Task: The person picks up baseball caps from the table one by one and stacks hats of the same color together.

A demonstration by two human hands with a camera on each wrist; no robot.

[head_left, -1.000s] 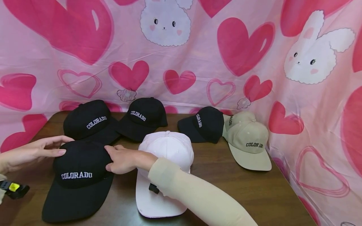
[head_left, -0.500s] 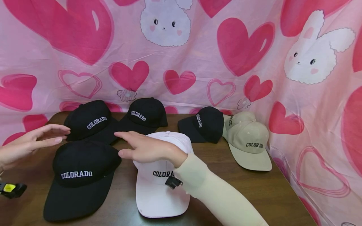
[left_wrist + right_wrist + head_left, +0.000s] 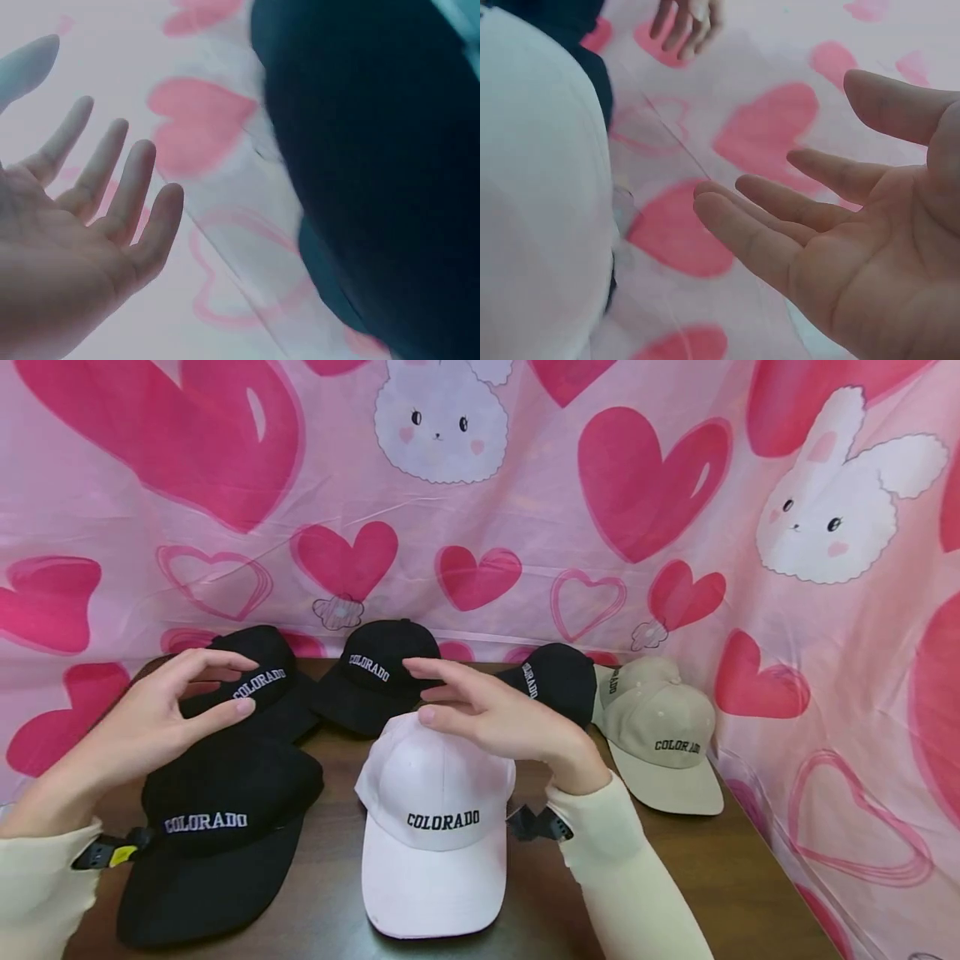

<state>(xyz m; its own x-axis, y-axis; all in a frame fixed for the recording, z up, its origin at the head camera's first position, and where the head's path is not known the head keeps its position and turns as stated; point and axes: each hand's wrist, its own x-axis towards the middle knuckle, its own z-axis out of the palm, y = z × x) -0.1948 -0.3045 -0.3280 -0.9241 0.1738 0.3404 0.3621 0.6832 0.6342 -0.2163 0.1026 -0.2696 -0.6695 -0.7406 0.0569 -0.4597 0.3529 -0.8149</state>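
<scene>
My left hand [image 3: 161, 706] hovers over the crown of a black COLORADO cap [image 3: 225, 793], its fingers spread and nothing in them. In the left wrist view that dark cap [image 3: 375, 165] fills the right side, apart from the fingers [image 3: 139, 180]. My right hand [image 3: 498, 710] hangs above the back of a white COLORADO cap [image 3: 438, 785], fingers apart and holding nothing. The right wrist view shows the white crown [image 3: 540, 187] at the left, away from the extended fingers [image 3: 742, 232]. Both caps sit on the table with their brims toward me.
Along the back of the brown table [image 3: 555, 877] stand a black cap [image 3: 262, 643] behind the left hand, another black cap [image 3: 382, 647] and a dark cap [image 3: 562, 681]. Two overlapping beige caps [image 3: 663, 718] lie at the right. A pink heart-patterned cloth [image 3: 517, 510] hangs behind.
Both hands have left the front black cap, its right side bulging out again. The right hand has moved right over the white cap; the left hand has risen and shifted right.
</scene>
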